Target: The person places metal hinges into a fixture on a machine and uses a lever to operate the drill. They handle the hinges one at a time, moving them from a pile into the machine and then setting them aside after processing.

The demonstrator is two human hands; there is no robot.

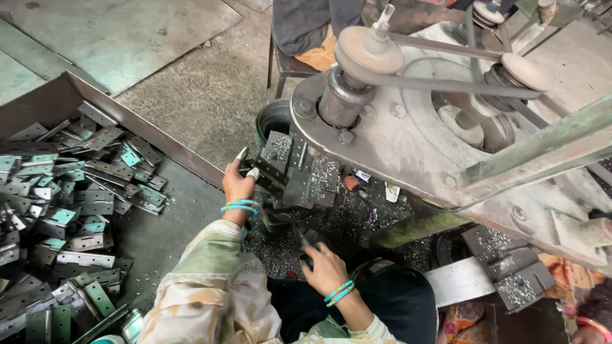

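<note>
Head view: metal tray [153, 137] full of hinges [70, 210]; left hand [237, 185] pinching hinge plate [271, 167]; right hand [324, 267] clenched on lever [305, 245].

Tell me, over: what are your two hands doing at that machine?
Left hand holding flat grey metal hinge plate on the machine's jig block. Right hand gripping dark lever handle. Metal shavings scattered around.
</note>
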